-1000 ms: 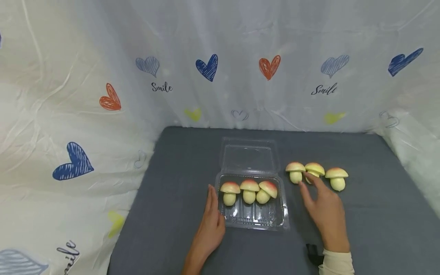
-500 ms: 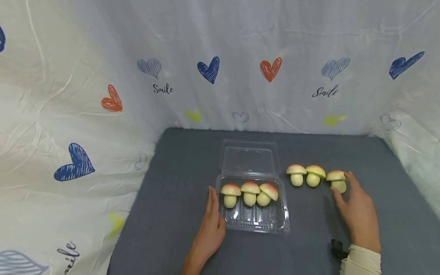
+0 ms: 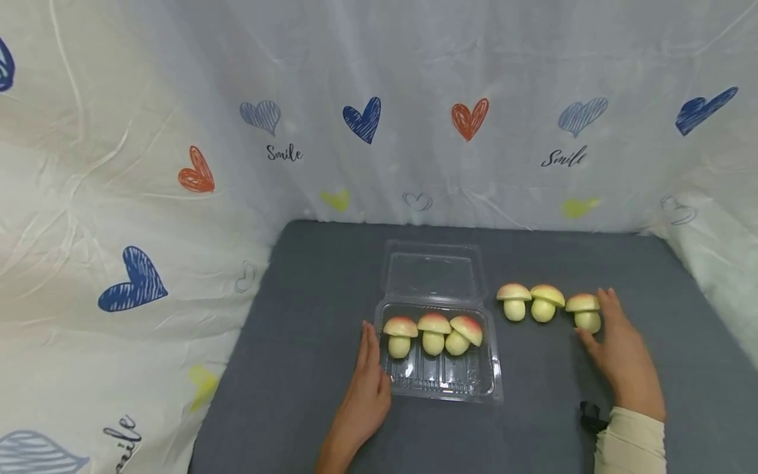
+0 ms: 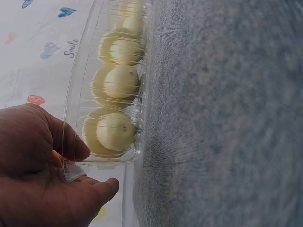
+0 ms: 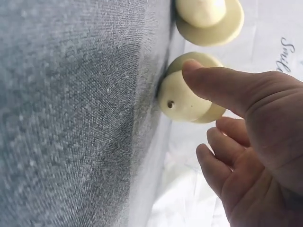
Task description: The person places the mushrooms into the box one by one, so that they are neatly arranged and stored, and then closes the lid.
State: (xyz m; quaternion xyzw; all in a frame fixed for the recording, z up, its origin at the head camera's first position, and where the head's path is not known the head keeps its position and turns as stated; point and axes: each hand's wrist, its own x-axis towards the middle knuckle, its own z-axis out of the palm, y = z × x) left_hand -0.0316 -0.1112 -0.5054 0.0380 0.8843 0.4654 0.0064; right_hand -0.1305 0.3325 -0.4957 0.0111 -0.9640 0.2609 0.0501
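A clear plastic clamshell box lies with its lid folded back. Three pale yellow mushrooms with reddish caps, one a middle mushroom, stand in a row inside it. My left hand rests along the box's left side, fingers fairly straight. In the left wrist view, the box's near corner lies between its digits. On the right, my right hand pinches the rightmost mushroom, thumb at the stem and a finger by the cap. The right wrist view shows the thumb against this mushroom; part of the grip is hidden.
Two more mushrooms, a left mushroom and a yellow-capped mushroom, stand between the box and my right hand. The clear lid lies behind the box. White heart-printed cloth hangs beyond the grey table.
My right hand has moved right, from beside the yellow-capped mushroom to the rightmost one, and now has its thumb and finger about it. The left hand and box stay put.
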